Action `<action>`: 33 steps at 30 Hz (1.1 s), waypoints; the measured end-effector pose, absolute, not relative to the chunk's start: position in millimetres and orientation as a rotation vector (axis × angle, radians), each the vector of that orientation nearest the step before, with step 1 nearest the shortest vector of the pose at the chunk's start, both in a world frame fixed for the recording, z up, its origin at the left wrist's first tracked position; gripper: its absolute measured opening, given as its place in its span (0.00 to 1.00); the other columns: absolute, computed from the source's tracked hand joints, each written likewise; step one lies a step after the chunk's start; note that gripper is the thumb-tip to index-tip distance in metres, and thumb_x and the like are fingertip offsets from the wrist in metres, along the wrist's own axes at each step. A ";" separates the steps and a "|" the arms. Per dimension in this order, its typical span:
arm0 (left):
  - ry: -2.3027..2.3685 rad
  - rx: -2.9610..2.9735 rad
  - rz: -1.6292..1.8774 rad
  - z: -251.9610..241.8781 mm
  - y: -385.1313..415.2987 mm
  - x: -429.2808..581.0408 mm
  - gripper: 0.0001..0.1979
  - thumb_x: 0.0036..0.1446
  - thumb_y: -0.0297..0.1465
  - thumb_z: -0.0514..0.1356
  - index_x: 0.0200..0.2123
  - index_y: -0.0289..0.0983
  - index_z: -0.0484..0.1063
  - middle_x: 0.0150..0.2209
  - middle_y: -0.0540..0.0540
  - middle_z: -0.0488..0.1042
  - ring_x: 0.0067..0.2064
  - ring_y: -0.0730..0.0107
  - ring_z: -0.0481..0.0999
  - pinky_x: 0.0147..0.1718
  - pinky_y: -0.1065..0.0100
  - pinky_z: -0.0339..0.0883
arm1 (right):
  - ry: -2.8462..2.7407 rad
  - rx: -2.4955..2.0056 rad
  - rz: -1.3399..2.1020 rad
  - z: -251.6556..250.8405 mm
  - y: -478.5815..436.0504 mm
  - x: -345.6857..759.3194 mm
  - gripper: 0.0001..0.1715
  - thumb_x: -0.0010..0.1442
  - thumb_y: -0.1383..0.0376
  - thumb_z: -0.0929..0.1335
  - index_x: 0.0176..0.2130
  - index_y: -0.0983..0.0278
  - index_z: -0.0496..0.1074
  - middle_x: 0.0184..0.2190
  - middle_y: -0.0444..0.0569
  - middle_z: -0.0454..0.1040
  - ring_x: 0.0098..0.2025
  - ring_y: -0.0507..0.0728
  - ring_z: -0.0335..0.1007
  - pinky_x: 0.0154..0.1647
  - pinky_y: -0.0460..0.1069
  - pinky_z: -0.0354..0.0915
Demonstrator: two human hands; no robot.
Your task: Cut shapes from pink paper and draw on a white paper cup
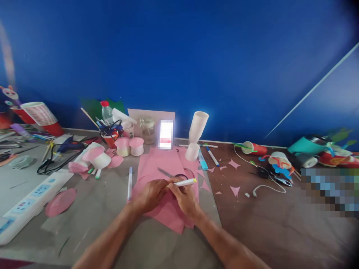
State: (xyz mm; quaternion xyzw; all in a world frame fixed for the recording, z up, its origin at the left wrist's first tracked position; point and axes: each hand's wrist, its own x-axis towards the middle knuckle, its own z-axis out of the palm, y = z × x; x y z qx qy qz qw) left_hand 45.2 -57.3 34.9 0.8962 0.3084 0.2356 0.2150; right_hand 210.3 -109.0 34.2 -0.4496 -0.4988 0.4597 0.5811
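Above sheets of pink paper [161,160], both hands meet around a white marker [183,183] with a yellow end pointing right. My right hand [185,200] is closed on its barrel with thumb and fingers. My left hand [151,194] has its fingers wrapped at the other end, where a bit of yellow shows; that end is mostly hidden. Just behind the hands, scissors [166,173] with dark handles lie on the paper. A white marker with a purple end [129,183] rests left of my left hand. An upright paper cup [192,152] stands behind the paper.
A blurred bright screen [166,134] leans near a glass jar [147,130]. Stacked white cups [198,125] stand by the blue wall. Pink-topped cups [136,146] and a power strip [30,205] are left; pink scraps [235,191], a cable and a teal bottle [308,145] lie right.
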 end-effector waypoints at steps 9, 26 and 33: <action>0.707 2.006 0.406 60.3 -63.6 44.6 0.17 0.70 0.40 0.49 0.31 0.39 0.67 0.28 0.51 0.68 0.30 0.71 0.66 0.31 0.70 0.61 | -1.285 -1.036 1.043 37.0 -119.6 219.0 0.24 0.67 0.46 0.67 0.30 0.62 0.72 0.21 0.43 0.69 0.23 0.52 0.63 0.25 0.47 0.59; 0.701 2.021 0.300 64.1 -64.0 43.6 0.18 0.69 0.45 0.47 0.32 0.40 0.62 0.28 0.51 0.65 0.29 0.70 0.63 0.31 0.68 0.60 | -1.340 -0.937 1.095 53.3 -123.9 223.4 0.24 0.65 0.45 0.69 0.32 0.62 0.70 0.19 0.38 0.61 0.20 0.49 0.53 0.19 0.45 0.51; 0.899 2.209 0.413 58.7 -66.3 50.7 0.10 0.67 0.36 0.47 0.32 0.41 0.60 0.28 0.50 0.67 0.29 0.66 0.67 0.32 0.65 0.62 | -1.217 -1.027 1.081 48.6 -120.4 223.2 0.27 0.63 0.41 0.69 0.33 0.62 0.70 0.18 0.37 0.60 0.18 0.49 0.53 0.17 0.45 0.52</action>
